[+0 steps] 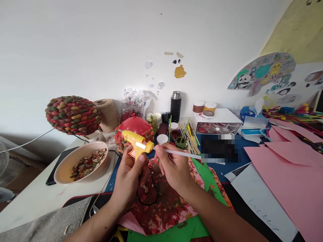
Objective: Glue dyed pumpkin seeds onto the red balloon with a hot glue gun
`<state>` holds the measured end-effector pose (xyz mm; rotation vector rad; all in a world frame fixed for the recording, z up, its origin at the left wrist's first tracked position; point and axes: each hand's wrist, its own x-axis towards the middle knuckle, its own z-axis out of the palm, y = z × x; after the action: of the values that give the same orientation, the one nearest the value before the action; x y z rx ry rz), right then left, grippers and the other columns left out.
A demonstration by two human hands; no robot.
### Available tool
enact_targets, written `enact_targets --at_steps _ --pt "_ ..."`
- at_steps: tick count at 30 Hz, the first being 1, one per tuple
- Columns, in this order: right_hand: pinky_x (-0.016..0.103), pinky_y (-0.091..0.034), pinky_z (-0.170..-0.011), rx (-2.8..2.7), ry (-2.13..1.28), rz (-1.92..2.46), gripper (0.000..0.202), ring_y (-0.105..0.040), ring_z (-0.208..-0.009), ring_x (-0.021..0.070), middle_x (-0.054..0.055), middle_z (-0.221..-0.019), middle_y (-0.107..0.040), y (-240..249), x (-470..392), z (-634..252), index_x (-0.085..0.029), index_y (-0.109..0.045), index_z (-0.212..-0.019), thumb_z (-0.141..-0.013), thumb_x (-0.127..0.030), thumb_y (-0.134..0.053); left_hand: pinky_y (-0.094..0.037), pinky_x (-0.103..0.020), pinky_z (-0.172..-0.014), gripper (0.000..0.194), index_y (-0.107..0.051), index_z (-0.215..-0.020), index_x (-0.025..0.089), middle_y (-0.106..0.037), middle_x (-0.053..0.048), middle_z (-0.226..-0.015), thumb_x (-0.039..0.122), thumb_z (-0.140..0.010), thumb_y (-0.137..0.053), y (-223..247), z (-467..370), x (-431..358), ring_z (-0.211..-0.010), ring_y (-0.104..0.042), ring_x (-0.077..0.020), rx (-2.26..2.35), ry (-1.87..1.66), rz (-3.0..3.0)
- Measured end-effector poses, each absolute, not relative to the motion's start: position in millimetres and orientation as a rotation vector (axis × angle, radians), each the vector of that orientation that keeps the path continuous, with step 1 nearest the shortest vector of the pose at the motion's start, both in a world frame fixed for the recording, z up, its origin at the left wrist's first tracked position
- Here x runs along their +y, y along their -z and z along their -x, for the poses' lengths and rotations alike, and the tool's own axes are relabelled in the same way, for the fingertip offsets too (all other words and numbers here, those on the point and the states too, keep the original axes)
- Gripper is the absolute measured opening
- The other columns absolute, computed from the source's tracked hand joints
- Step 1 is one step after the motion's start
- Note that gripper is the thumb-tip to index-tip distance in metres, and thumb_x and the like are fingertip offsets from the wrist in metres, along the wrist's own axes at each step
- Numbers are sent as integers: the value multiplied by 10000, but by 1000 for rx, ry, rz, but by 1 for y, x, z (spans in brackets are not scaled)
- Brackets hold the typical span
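Note:
My left hand (133,171) is wrapped round the handle of a yellow glue gun (134,138), whose nozzle points up and left. Between the fingers of my right hand (174,164) is a long whitish glue stick (185,154), its near end at the back of the gun. Just behind the gun sits a red balloon (135,125), its lower part covered with painted shells. Under both hands lies a pink sheet smeared with red and brown paint (166,198), on top of green paper (199,225). The gun's black cord loops over the sheet.
At left are a bowl of painted shells (107,168), a shell-covered ball (73,116) and a twine spool (107,114). Behind stand a black flask (176,107), paint jars (181,144) and several wooden sticks (191,143). Pink paper (282,181) covers the right side.

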<state>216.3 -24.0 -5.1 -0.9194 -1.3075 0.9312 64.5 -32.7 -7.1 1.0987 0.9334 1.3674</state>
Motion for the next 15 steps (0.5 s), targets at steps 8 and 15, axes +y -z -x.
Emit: enact_targets --at_steps 8,15 --pt "267 -263 -420 -1214 -1044 861 593 -363 -387 111 -98 -459 -415 1 -23 -215 -264 -585 -733 -1076 -746 -625 -322 -122 -342 576 -479 -1310 262 -565 139 -662 606 -991 -813 11 -66 -34 -341 -381 -38 913 -1316 -1086" --pt "245 -284 -413 -1150 -1109 830 615 -363 -382 93 -103 -461 -407 3 -23 -211 -252 -574 -720 -1059 -761 -648 -317 -109 -333 478 -506 -1208 259 -567 129 -679 593 -1015 -788 12 -66 -34 -340 -389 -28 897 -1328 -1102"
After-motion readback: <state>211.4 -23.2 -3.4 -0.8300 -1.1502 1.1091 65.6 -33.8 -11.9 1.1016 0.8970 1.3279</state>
